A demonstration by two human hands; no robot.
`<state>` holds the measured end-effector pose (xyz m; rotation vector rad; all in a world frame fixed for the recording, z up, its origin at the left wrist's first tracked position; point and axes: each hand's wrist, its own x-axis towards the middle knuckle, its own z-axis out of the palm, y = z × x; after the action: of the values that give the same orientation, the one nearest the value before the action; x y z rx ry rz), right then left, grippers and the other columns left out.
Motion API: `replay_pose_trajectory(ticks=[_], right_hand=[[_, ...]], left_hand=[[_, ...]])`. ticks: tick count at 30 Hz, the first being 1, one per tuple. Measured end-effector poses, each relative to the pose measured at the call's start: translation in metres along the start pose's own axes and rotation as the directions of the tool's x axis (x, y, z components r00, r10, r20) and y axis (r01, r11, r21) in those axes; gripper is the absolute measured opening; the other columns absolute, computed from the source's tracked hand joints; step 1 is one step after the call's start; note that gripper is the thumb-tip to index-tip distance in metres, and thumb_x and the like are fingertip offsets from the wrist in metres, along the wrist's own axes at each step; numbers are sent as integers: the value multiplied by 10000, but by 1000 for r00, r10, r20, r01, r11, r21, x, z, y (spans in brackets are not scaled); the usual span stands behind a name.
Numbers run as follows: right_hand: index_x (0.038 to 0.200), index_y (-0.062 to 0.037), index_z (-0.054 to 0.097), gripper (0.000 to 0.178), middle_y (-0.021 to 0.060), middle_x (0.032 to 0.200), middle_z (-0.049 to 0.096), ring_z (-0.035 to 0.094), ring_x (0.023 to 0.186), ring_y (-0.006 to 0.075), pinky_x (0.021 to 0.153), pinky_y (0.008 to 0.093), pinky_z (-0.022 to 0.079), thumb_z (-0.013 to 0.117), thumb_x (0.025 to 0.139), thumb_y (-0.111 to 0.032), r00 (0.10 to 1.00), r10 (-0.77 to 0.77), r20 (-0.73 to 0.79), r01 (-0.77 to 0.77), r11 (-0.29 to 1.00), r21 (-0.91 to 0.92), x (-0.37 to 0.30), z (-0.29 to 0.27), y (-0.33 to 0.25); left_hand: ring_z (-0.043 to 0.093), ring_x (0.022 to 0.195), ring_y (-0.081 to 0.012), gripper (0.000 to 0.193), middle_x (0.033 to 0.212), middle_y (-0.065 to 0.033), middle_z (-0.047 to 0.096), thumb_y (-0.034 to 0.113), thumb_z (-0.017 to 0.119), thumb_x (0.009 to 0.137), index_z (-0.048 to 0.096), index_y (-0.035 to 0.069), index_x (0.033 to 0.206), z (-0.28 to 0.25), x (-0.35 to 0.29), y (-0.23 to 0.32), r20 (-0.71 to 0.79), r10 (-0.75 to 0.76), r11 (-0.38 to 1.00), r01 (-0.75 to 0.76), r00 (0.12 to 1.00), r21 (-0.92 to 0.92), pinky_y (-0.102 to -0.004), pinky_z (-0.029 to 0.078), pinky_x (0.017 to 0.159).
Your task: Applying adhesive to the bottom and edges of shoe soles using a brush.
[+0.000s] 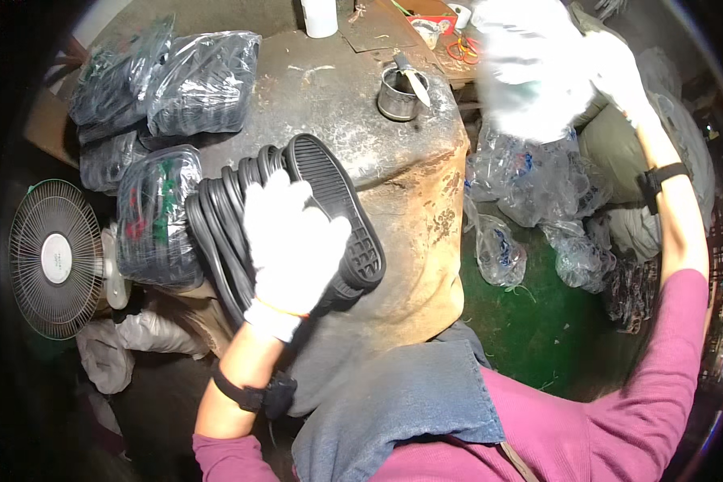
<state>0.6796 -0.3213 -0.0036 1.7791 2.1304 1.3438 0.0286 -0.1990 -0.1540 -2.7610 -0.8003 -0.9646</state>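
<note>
A big, worn table (297, 88) is in front. Packs in clear wrap (202, 84) sit at its left, near 1 fan (56, 259). A blurry, shiny bag (530, 72) is up past the table's right side, gripped by the gloved right hand (618, 72). Black soles (333, 189) stand in a row on the table. The gloved left hand (293, 241) lies over them; I cannot tell if its fingers squeeze. Behind is a metal cup (399, 103) with a knife (416, 87) on top.

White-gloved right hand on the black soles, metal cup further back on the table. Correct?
Wrong hand: the head view shows the white-gloved left hand on the black soles, the right hand away from them. The metal cup stands further back on the table.
</note>
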Motion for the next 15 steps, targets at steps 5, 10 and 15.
replay_pose_trajectory(ticks=[5, 10, 15], right_hand=[[1325, -161, 670, 398, 122, 1233, 731, 701, 1189, 319, 957, 527, 564, 548, 995, -348, 426, 670, 607, -187, 722, -666, -30, -32, 38], [1237, -130, 717, 337, 111, 1153, 727, 693, 1070, 336, 953, 433, 545, 588, 971, -293, 970, 72, 231, -133, 956, 260, 85, -5, -118], [1263, -138, 701, 415, 107, 1068, 721, 721, 954, 314, 804, 414, 584, 676, 850, -106, 985, -134, -107, 169, 859, 484, 137, 37, -237]], left_hand=[[516, 1346, -485, 460, 1307, -275, 651, 406, 823, 799, 728, -42, 838, 29, -38, 14, 256, -113, 992, 123, 960, -24, -683, 283, 1187], [470, 1406, -468, 468, 1330, -247, 643, 401, 843, 761, 701, -29, 879, 52, -37, 28, 204, -312, 950, 299, 928, 91, -677, 250, 1222], [466, 1426, -443, 358, 1358, -205, 634, 243, 825, 755, 660, -14, 941, 55, -42, 29, 112, -341, 939, 332, 933, 94, -662, 271, 1227]])
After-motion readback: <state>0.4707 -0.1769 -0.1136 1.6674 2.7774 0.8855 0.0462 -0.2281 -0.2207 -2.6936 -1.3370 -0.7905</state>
